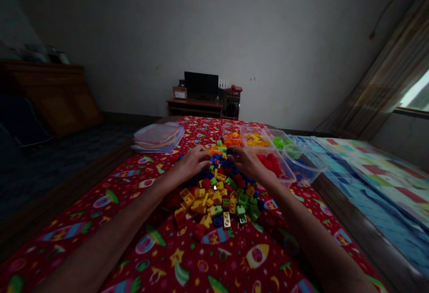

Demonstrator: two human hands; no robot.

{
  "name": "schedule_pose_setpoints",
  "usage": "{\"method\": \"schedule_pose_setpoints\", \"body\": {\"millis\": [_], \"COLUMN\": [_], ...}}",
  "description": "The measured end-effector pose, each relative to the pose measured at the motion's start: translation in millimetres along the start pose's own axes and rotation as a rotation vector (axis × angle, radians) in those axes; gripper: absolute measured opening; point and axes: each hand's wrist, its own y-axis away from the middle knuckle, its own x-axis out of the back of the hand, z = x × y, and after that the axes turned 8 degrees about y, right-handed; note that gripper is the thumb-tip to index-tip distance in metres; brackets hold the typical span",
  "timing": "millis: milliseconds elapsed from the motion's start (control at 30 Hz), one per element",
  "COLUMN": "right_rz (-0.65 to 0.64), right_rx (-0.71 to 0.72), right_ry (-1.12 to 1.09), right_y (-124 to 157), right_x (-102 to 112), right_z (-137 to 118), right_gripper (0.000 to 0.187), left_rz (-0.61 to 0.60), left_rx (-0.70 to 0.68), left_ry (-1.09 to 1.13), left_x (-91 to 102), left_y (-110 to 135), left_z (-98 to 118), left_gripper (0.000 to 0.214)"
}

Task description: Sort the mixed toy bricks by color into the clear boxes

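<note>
Our forearms (100,244) reach in over a red rocket-print bedspread (161,257). Far left, a stack of plastic packets (157,137) lies beyond our left hand (192,163), which curves over the heap of plastic bricks (214,194); whether it grips one, we cannot tell. Our right hand (246,161) arches over the heap's far edge, its fingers equally unclear, just beside a tray of red bricks (270,164). Beyond sit a tray of orange bricks (232,139), a tray of yellow bricks (255,140) and a tray of green bricks (279,141), then a clear tub (301,163) holding blue. Low, curved fingers should keep the loose bricks from sliding.
</note>
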Motion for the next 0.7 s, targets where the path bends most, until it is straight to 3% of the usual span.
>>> {"method": "schedule_pose_setpoints", "body": {"millis": [100,267,400,533,700], "right_rz": [0.063,0.093,0.072,0.035,0.065], "right_rx": [0.037,0.216,0.150,0.043,-0.001], "right_ry": [-0.127,-0.262,-0.315,-0.374,-0.388], "right_y": [-1,-2,-3,-4,-6], "right_x": [2,2,4,7,6], "right_z": [-10,-26,-26,-23,-19], "right_gripper": [0.022,0.026,0.023,0.019,0.020], "left_rz": [0.018,-0.033,-0.007,0.018,0.017], "left_rx": [0.097,0.295,0.388,0.441,0.422], "left_ry": [0.244,0.683,0.926,0.953,0.802], "left_x": [1.4,-8.0,-13.3,-9.9,-4.8], "left_y": [-4,2,5,4,3], "left_z": [14,24,27,35,38], "left_gripper": [0.028,0.048,0.055,0.064,0.058]}}
